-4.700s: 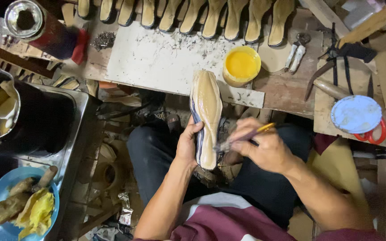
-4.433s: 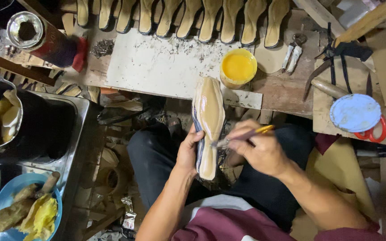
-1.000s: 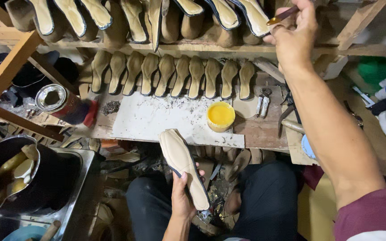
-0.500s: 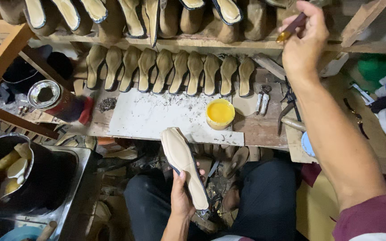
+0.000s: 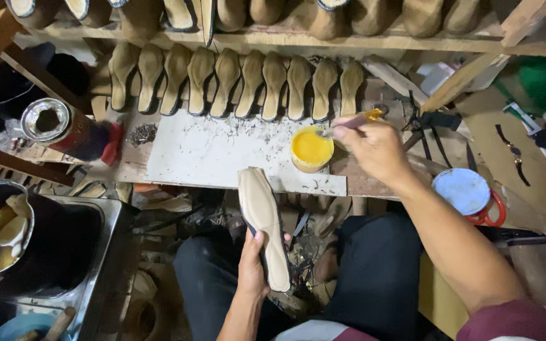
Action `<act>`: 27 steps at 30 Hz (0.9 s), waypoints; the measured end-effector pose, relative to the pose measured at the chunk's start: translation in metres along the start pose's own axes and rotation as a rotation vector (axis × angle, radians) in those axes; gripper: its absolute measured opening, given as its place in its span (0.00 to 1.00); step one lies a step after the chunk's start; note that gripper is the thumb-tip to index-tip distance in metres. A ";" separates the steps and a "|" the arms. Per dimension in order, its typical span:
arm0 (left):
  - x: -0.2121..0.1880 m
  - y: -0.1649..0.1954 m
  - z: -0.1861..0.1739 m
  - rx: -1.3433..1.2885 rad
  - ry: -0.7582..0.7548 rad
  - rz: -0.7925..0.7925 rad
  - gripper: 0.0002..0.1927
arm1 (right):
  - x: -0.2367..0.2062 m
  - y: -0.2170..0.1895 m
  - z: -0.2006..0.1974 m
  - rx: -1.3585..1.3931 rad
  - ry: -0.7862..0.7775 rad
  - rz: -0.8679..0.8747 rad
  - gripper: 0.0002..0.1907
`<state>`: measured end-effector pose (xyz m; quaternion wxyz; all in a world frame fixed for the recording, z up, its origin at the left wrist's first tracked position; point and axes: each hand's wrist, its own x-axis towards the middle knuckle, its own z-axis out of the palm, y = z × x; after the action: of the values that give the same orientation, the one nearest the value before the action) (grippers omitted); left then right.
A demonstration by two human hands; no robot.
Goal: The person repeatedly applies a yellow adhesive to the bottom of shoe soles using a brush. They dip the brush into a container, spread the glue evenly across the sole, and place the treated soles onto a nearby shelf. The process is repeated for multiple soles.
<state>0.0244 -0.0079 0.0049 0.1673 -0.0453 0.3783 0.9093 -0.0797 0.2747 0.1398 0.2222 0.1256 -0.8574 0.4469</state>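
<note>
Fingers (image 5: 356, 131) of the right hand (image 5: 377, 148) are pinched round a small brush (image 5: 349, 122), tip just over the yellow glue pot (image 5: 311, 148) on the bench (image 5: 210, 151). Left hand (image 5: 254, 265) is clenched round the sole (image 5: 264, 226), held over the lap, toe end reaching the bench edge. Risk I'd flag: a loaded brush could drip between pot and sole, or that hand nudges the pot off its spot near the edge. Half a second ago the right hand was up at the shelf (image 5: 349, 41); now it's down at the pot. Sole's barely moved.
</note>
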 end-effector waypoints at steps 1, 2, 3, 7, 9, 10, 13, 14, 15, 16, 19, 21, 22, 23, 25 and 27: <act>0.000 -0.001 -0.001 0.023 0.012 -0.020 0.31 | 0.001 0.006 0.008 0.014 -0.063 0.150 0.10; -0.001 -0.002 -0.001 0.046 0.022 -0.037 0.32 | 0.001 0.011 0.014 -0.056 -0.067 0.142 0.10; -0.001 -0.002 -0.001 0.068 0.033 -0.052 0.32 | 0.001 0.017 0.020 -0.126 -0.072 0.132 0.10; -0.004 -0.001 0.000 0.052 -0.051 -0.051 0.33 | 0.004 0.037 0.038 -0.299 -0.030 -0.049 0.13; -0.006 0.001 0.001 0.033 -0.053 -0.081 0.34 | 0.007 0.041 0.042 -0.344 -0.044 -0.132 0.13; -0.006 0.003 0.002 0.037 -0.048 -0.094 0.34 | 0.009 0.042 0.043 -0.367 -0.050 -0.173 0.13; -0.009 0.006 0.001 0.034 -0.052 -0.115 0.35 | 0.011 0.040 0.039 -0.355 -0.182 0.011 0.13; -0.009 0.007 0.000 0.023 -0.067 -0.107 0.36 | 0.010 0.039 0.035 -0.309 -0.162 0.075 0.13; -0.008 0.007 0.000 0.010 -0.083 -0.098 0.36 | 0.010 0.038 0.031 -0.265 -0.142 0.136 0.14; -0.008 0.007 -0.001 0.016 -0.083 -0.107 0.36 | 0.008 0.037 0.027 -0.220 -0.124 0.202 0.15; -0.006 0.002 0.000 0.032 -0.103 -0.128 0.36 | 0.004 0.039 0.019 -0.224 -0.104 0.164 0.15; -0.005 -0.001 0.001 0.038 -0.138 -0.124 0.37 | 0.002 0.044 0.018 -0.297 -0.166 0.362 0.16; -0.005 -0.002 0.002 0.039 -0.150 -0.121 0.37 | 0.002 0.046 0.018 -0.333 -0.199 0.458 0.16; -0.005 -0.002 0.003 0.039 -0.159 -0.119 0.37 | 0.000 0.048 0.019 -0.107 -0.251 0.445 0.15; -0.006 -0.002 0.004 0.062 -0.175 -0.113 0.37 | -0.006 0.047 0.023 0.349 -0.345 0.407 0.14; -0.007 -0.001 0.006 0.100 -0.185 -0.112 0.37 | -0.020 0.038 0.033 0.525 -0.229 0.556 0.12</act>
<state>0.0315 -0.0055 0.0099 0.2539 0.0262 0.4029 0.8789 -0.0871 0.2699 0.0862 -0.0439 -0.0100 -0.7346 0.6770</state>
